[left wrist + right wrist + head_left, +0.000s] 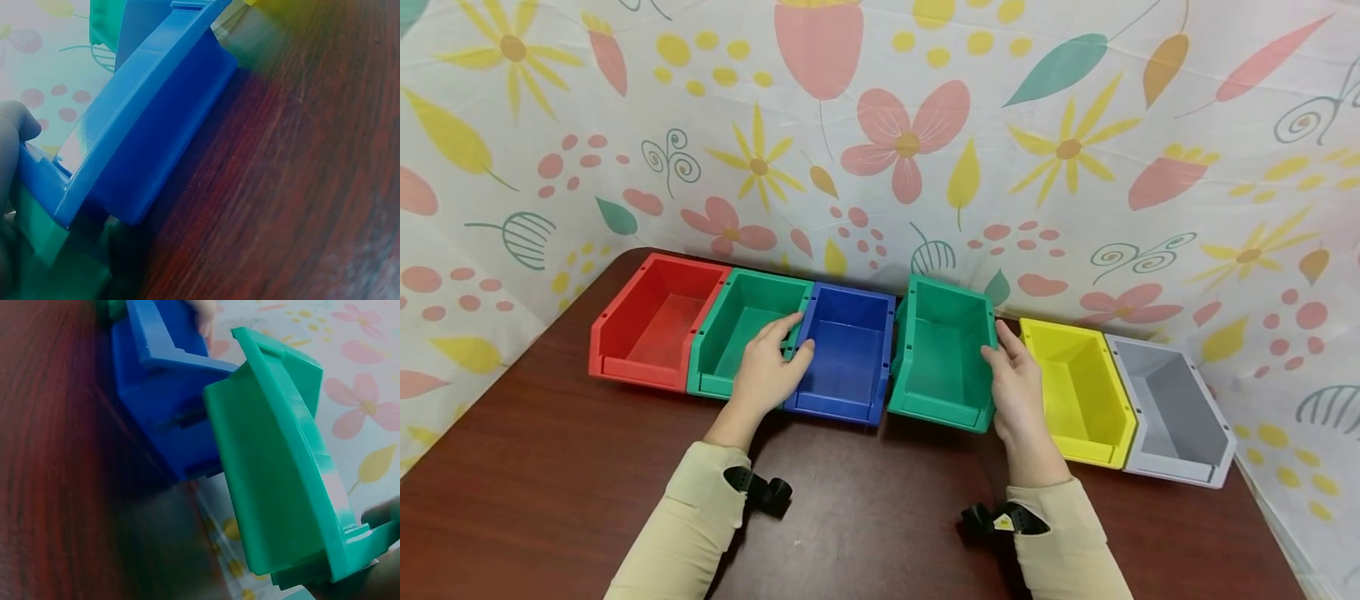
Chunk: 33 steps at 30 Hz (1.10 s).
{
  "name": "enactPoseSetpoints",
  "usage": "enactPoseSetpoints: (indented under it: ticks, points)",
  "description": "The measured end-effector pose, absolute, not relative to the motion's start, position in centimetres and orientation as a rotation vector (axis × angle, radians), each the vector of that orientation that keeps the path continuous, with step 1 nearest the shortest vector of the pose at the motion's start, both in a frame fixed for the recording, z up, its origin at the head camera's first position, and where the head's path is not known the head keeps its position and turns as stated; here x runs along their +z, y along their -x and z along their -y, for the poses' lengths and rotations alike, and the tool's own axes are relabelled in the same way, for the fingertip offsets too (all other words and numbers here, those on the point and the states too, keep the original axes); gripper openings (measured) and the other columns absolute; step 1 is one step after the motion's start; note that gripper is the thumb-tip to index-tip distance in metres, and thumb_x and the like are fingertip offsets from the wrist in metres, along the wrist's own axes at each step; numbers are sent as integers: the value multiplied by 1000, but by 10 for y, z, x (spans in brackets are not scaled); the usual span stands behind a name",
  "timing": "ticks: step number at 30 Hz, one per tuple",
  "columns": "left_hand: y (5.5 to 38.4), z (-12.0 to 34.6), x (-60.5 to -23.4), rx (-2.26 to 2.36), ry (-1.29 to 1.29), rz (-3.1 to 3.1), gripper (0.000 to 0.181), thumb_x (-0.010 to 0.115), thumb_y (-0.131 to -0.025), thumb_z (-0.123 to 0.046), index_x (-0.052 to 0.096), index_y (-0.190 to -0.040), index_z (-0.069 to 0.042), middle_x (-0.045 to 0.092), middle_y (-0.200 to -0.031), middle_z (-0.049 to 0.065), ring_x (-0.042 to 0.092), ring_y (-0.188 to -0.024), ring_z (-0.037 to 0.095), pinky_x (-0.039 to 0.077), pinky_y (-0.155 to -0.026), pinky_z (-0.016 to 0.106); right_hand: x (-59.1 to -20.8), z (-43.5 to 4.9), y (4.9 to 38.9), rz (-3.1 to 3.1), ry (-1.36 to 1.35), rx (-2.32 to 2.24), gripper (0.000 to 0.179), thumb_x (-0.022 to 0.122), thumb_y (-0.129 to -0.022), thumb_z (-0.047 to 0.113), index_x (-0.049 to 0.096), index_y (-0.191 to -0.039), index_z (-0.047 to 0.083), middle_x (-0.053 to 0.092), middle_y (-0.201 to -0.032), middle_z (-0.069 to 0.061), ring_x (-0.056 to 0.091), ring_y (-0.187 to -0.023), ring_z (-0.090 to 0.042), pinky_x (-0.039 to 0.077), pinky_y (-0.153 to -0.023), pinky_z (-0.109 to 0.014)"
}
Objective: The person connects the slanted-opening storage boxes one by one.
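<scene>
My right hand (1018, 383) grips the right wall of a green storage bin (947, 350), thumb over its rim. The bin is tilted and raised off the table; in the right wrist view its underside (269, 481) shows beside the blue bin. My left hand (771, 362) pinches the left wall of the blue bin (846, 350), where it meets another green bin (748, 333). The thumb lies on the blue rim and the fingers reach over the green bin's side. In the left wrist view, the blue bin's front (144, 131) fills the middle.
A red bin (658, 321) stands at the far left of the row. To the right, a yellow bin (1078, 392) and a grey bin (1172, 408) stand side by side. All are on a dark wooden table (865, 517) against a flower-patterned cloth (880, 225).
</scene>
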State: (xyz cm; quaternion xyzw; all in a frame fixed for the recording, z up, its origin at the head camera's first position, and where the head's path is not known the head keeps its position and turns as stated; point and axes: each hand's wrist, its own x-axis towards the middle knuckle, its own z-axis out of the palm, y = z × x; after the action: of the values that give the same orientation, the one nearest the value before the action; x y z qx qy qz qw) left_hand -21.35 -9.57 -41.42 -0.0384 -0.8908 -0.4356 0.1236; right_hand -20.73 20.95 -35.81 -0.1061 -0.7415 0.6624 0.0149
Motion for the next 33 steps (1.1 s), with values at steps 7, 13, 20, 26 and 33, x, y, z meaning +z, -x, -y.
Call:
enactPoseSetpoints:
  ticks: [7,13,20,26,33]
  points:
    - [213,98,-411,-1269,114,2592,53,55,-91,-34,48,-139,-13,49,-140,13,47,-128,34,43,-99,55,-344,-207,203,2495,100,1985,64,45,-100,20,10,-153,19,19,-158,-1,26,-142,-19,27,-114,-42]
    - [213,101,-410,-1271,122,2575,53,54,-92,-34,48,-139,-12,49,-140,14,47,-127,34,43,-98,56,-341,-205,202,2632,24,1814,70,49,-98,29,5,-153,26,8,-160,5,13,-145,-20,21,-116,-46]
    - [213,103,-411,-1279,107,2578,53,54,-92,-37,47,-140,-15,47,-141,13,47,-128,34,43,-97,56,-344,-205,205,2639,24,1775,72,50,-97,33,7,-153,24,8,-160,3,14,-145,-22,23,-116,-47]
    - [213,100,-414,-1284,125,2603,54,54,-92,-38,47,-140,-15,47,-142,12,46,-129,33,42,-99,55,-341,-212,200,2631,18,1652,68,51,-97,31,15,-153,16,19,-158,-5,22,-145,-24,26,-115,-45]
    - [215,98,-417,-1307,133,2600,54,54,-91,-38,47,-140,-16,48,-141,12,46,-128,34,43,-99,55,-327,-214,208,2770,-238,1203,69,53,-94,42,27,-150,10,26,-156,-10,29,-142,-30,33,-109,-49]
